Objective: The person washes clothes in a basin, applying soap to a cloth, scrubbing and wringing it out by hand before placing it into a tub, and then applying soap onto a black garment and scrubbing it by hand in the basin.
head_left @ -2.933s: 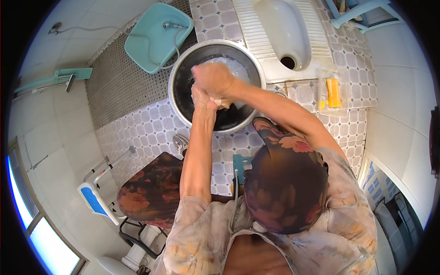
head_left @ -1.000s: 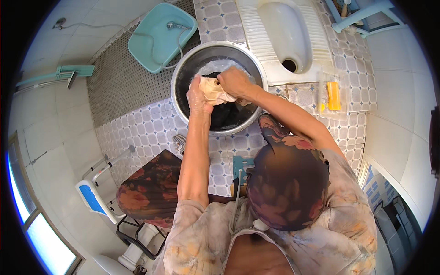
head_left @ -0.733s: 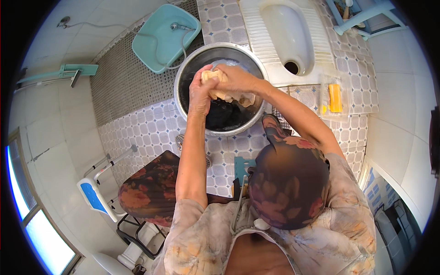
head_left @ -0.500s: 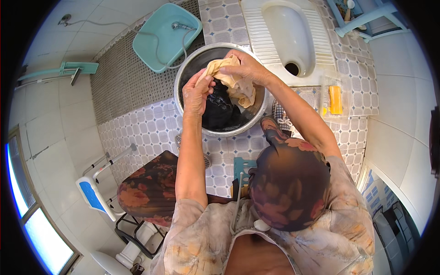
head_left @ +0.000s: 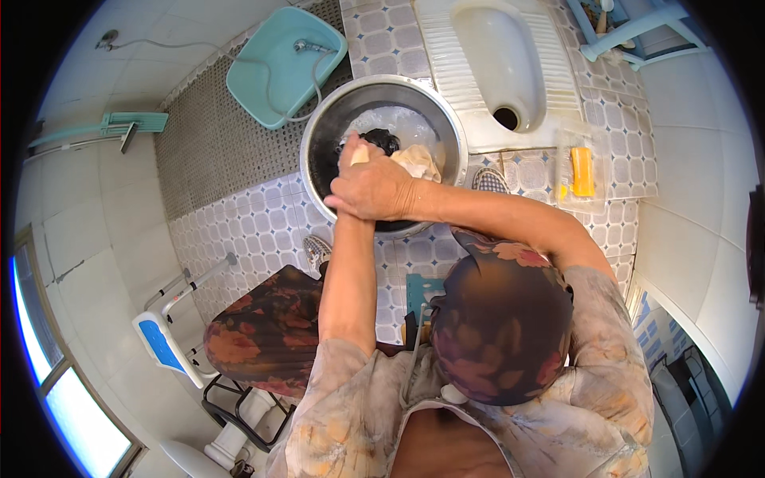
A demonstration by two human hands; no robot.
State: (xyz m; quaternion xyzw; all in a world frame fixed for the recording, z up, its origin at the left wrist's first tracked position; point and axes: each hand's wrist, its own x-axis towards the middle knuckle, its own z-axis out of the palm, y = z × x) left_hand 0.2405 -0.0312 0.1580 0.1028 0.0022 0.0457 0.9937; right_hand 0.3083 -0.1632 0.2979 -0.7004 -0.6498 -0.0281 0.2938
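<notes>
A large metal basin (head_left: 456,187) stands on the tiled floor before me, with foamy water (head_left: 398,119) inside. My left hand (head_left: 351,145) is over the basin, closed on a cream cloth (head_left: 417,162) and partly hidden under the other hand. My right hand (head_left: 378,186) crosses over the left hand and wrist, its fingers curled and pressed against the bunched cloth. The rest of the cream cloth hangs to the right of the hands, into the basin. A wet black cloth (head_left: 382,141) shows in the water just beyond the hands.
A turquoise tub (head_left: 245,89) holding a shower head (head_left: 307,46) sits at the far left on a grey mat. A squat toilet (head_left: 550,88) lies at the far right. Nearer on that side is a yellow bar (head_left: 583,171) on clear plastic. A blue-seated stool (head_left: 163,346) stands left.
Both hands have come down and nearer, from holding up the cream cloth to pressing together on it. The right hand now crosses the left. Foamy water has come into sight.
</notes>
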